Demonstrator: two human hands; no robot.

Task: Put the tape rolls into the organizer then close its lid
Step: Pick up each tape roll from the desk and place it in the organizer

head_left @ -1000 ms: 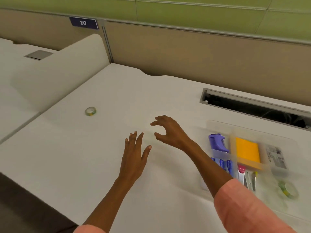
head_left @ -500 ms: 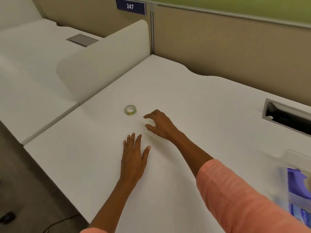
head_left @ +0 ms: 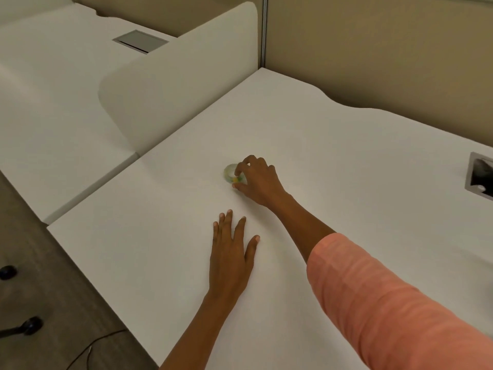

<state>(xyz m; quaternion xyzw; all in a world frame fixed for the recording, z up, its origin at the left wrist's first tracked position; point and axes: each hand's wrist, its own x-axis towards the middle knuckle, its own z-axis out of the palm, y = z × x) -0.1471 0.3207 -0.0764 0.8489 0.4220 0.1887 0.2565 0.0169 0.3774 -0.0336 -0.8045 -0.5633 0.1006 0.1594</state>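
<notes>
A small greenish tape roll [head_left: 230, 173] with a yellow patch lies on the white desk [head_left: 346, 166], left of centre. My right hand [head_left: 257, 180] reaches across to it, thumb and fingers pinched on the roll's right side, which they partly cover. My left hand [head_left: 230, 252] rests flat on the desk nearer to me, fingers spread, holding nothing. The organizer is out of view.
A white curved divider panel [head_left: 181, 76] stands along the desk's left side, with a neighbouring desk [head_left: 53, 108] beyond it. A cable cut-out [head_left: 480, 177] opens at the right edge. Beige partition walls close the back. Chair castors [head_left: 32, 325] and a cable lie on the floor at left.
My right hand has travelled left to the tape roll and closed its fingers on it. The view has swung left, so the organizer has left the frame. My left hand stays flat.
</notes>
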